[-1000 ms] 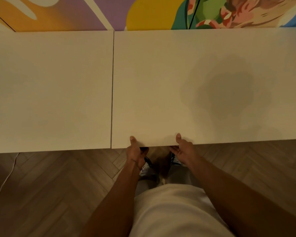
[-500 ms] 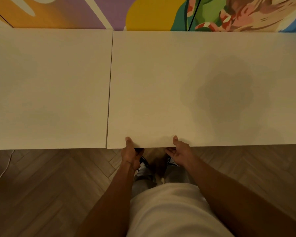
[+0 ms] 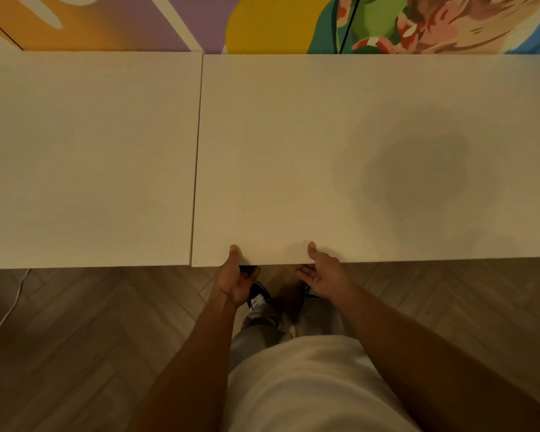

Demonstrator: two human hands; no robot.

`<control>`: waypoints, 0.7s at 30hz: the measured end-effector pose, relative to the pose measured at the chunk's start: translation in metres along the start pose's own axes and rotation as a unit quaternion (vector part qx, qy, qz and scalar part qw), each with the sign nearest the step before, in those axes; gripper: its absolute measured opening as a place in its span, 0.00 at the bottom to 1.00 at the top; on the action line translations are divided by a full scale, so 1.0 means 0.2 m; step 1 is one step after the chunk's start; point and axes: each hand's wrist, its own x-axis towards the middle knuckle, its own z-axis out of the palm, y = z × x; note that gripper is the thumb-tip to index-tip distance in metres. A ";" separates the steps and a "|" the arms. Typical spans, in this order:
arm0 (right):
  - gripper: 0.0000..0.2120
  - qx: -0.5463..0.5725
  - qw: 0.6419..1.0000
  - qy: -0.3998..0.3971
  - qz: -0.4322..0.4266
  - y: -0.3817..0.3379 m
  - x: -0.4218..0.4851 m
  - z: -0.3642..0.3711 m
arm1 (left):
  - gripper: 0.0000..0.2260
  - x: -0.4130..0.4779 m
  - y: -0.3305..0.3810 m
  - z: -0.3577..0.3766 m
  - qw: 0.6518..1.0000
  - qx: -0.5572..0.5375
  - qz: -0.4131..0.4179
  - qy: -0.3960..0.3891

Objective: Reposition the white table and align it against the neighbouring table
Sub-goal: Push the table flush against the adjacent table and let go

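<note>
The white table (image 3: 293,151) fills the right and middle of the head view, its left side lying along the neighbouring table (image 3: 85,157) with only a thin dark seam between them. Both far edges sit close against the painted wall. My left hand (image 3: 236,280) grips the white table's near edge, thumb on top and fingers underneath. My right hand (image 3: 320,275) holds the same edge a little to the right, thumb resting on the top and fingers partly spread below the edge. The near edges of the two tables lie nearly level.
A colourful mural (image 3: 278,23) covers the wall right behind both tables. Herringbone wood floor (image 3: 91,353) lies under and in front of me. A thin white cable (image 3: 5,319) runs across the floor at the left. My feet stand just under the table edge.
The white table's near edge has come almost level with the neighbour's, where it sat further forward before. My right hand's fingers have loosened slightly below the edge.
</note>
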 end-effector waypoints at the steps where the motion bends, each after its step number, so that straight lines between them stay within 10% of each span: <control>1: 0.23 -0.001 1.000 -0.002 -0.002 0.02 0.00 0.00 | 0.13 -0.01 0.00 0.00 1.000 0.008 -0.002 -0.001; 6: 0.12 -0.006 0.998 -0.053 0.018 0.13 -0.04 0.09 | 0.10 0.00 -0.01 -0.03 0.998 0.053 -0.002 -0.022; 21: 0.22 -0.006 0.996 -0.093 -0.006 0.21 -0.03 0.15 | 0.21 0.01 -0.03 -0.10 0.997 0.049 0.053 -0.001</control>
